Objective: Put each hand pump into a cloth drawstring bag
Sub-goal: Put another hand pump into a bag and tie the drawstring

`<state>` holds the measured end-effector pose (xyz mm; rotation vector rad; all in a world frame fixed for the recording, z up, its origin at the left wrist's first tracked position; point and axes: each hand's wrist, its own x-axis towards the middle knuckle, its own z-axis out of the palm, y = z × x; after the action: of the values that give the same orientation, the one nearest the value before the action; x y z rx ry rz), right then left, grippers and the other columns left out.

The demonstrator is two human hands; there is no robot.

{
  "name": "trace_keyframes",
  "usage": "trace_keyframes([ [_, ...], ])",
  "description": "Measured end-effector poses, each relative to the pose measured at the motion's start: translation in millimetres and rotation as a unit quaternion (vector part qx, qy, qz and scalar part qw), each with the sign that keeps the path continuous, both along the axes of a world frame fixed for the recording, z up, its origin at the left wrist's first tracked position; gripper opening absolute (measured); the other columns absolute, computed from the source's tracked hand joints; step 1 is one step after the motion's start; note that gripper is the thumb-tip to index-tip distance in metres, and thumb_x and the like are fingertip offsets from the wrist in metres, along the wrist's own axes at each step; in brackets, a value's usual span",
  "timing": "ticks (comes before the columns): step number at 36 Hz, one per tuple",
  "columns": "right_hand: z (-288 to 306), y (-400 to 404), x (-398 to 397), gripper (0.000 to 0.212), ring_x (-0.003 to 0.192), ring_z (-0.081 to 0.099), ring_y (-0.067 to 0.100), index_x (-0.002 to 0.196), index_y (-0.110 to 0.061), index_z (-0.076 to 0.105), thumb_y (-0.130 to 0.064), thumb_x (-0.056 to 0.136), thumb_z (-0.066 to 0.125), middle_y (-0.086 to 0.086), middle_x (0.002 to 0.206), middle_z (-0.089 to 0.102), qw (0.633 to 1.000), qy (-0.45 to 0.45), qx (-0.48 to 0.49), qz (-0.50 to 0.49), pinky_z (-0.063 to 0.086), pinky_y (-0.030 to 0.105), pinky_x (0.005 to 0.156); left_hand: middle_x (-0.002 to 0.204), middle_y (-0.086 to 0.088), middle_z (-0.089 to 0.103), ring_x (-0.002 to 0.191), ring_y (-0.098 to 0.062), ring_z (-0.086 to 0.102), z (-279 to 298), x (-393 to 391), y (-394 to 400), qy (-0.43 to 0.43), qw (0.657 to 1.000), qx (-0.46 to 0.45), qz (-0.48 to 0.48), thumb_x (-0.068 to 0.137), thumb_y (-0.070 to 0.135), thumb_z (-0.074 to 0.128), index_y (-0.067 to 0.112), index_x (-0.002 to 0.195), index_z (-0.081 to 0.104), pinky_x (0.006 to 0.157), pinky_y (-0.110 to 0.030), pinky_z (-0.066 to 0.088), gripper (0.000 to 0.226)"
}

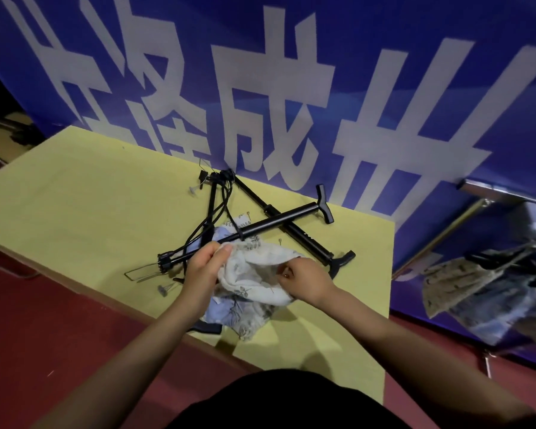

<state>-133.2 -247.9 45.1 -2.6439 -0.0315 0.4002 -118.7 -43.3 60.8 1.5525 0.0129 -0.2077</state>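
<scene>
A: Hands?
B: Left hand [203, 267] pinches one edge of the white cloth drawstring bag [251, 274], fingers curled on the rim. Right hand [304, 281] grips the opposite edge. The mouth is held apart between them, above the yellow tabletop [90, 193].

A: Pumps?
B: Two black hand pumps lie crossed on the tabletop behind the bag. The upper pump [279, 219] runs left to right, T-handle at right. The second pump [291, 230] lies beneath it. More floral bags [248, 317] are under the held one.
</scene>
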Motion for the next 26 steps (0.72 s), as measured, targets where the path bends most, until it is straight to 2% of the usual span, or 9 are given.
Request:
trace_keyframes([
  [3,2,-11,0,0.023,0.072,0.047,0.016,0.106,-0.018,0.07,-0.023,0.09,0.055,-0.009,0.059,0.04,1.0,-0.019,-0.004,-0.014,0.031,0.028,0.054,0.067,-0.012,0.043,0.062,-0.021,0.043,6,3,-11,0.002,1.0,-0.012,-0.014,0.092,0.026,0.058,0.003,0.069,0.042,0.056,-0.027,0.037,0.036],
  [5,6,-19,-1,0.012,0.071,0.041,0.014,0.094,-0.026,0.066,-0.021,0.09,0.055,-0.013,0.06,0.033,0.999,-0.027,-0.001,-0.019,0.027,0.025,0.052,0.064,-0.008,0.047,0.061,-0.02,0.047,6,7,-18,0.015,0.999,-0.02,-0.024,0.087,0.03,0.059,0.008,0.069,0.044,0.057,-0.026,0.041,0.032],
  [7,9,-26,-3,0.03,0.071,0.039,0.015,0.068,-0.034,0.042,-0.018,0.089,0.055,-0.014,0.062,0.031,0.999,-0.035,-0.005,-0.019,0.023,0.024,0.05,0.072,-0.012,0.054,0.072,-0.024,0.053,2,11,-23,0.054,0.998,-0.036,-0.019,0.088,0.028,0.061,0.008,0.076,0.05,0.069,-0.035,0.044,0.026],
  [9,9,-35,-7,0.044,0.071,0.039,0.017,0.064,-0.036,0.025,-0.014,0.088,0.054,-0.012,0.063,0.034,0.999,-0.049,0.0,-0.024,0.022,0.022,0.049,0.083,-0.016,0.055,0.082,-0.028,0.053,-2,12,-30,0.083,0.995,-0.051,-0.024,0.091,0.026,0.062,0.008,0.085,0.054,0.076,-0.041,0.043,0.021],
  [14,-4,-57,-19,0.013,0.063,0.048,0.026,0.078,-0.014,0.046,-0.017,0.09,0.053,0.005,0.069,0.05,0.99,-0.126,0.031,-0.052,0.032,0.035,0.055,0.095,-0.011,0.051,0.086,-0.027,0.046,-17,11,-35,0.11,0.989,-0.033,-0.094,0.068,0.052,0.078,-0.001,0.084,0.05,0.078,-0.043,0.036,0.062],
  [19,1,-70,-27,0.032,0.06,0.051,0.006,0.121,-0.018,0.053,-0.023,0.091,0.062,-0.013,0.07,0.051,0.948,-0.258,0.134,-0.126,0.043,0.027,0.057,0.094,-0.012,0.07,0.081,-0.024,0.069,11,8,-50,0.169,0.976,-0.105,-0.09,0.091,0.017,0.059,0.006,0.094,0.058,0.067,-0.032,0.056,0.012],
  [21,6,-71,-22,0.035,0.061,0.052,0.006,0.126,-0.025,0.052,-0.027,0.092,0.062,-0.011,0.067,0.051,0.947,-0.239,0.163,-0.137,0.043,0.025,0.059,0.099,-0.01,0.072,0.086,-0.022,0.071,20,14,-55,0.173,0.971,-0.134,-0.097,0.088,0.019,0.059,0.008,0.101,0.061,0.071,-0.034,0.058,0.017],
  [23,5,-73,-13,0.011,0.056,0.049,0.01,0.101,-0.028,0.064,-0.034,0.094,0.059,-0.006,0.059,0.049,0.963,-0.195,0.137,-0.125,0.043,0.033,0.059,0.11,-0.018,0.066,0.096,-0.029,0.067,29,20,-61,0.173,0.967,-0.149,-0.112,0.08,0.028,0.063,0.004,0.106,0.058,0.085,-0.042,0.053,0.036],
  [26,2,-75,-3,0.044,0.051,0.033,0.015,0.058,-0.02,0.042,-0.038,0.096,0.055,-0.001,0.053,0.036,0.975,-0.103,0.169,-0.1,0.028,0.034,0.055,0.115,-0.025,0.065,0.102,-0.034,0.066,38,22,-74,0.212,0.954,-0.174,-0.122,0.086,0.034,0.06,-0.004,0.104,0.059,0.091,-0.043,0.052,0.043],
])
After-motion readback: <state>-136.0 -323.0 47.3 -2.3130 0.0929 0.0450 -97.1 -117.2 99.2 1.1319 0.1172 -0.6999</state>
